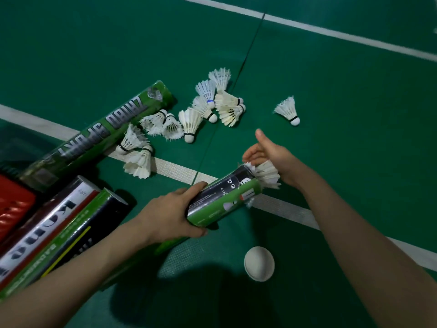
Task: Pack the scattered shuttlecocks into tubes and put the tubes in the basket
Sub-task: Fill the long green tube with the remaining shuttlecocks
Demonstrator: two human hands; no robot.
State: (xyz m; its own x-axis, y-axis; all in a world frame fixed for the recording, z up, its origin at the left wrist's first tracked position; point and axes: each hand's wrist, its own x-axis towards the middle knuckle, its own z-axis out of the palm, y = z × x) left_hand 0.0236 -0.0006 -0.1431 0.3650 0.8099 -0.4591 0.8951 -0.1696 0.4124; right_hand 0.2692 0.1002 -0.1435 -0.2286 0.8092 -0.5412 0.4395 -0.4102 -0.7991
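Our left hand (pixel 170 214) grips the green-and-black cardboard tube (pixel 224 197); our right hand (pixel 272 155), thumb up, curls fingers on its white feather shuttlecock (pixel 266 174).

Two bare forearms, left forearm (pixel 82 268) and right forearm (pixel 354 221), uncovered up to the frame edge. Left grip (pixel 170 214) and right grip (pixel 272 155) both bare.
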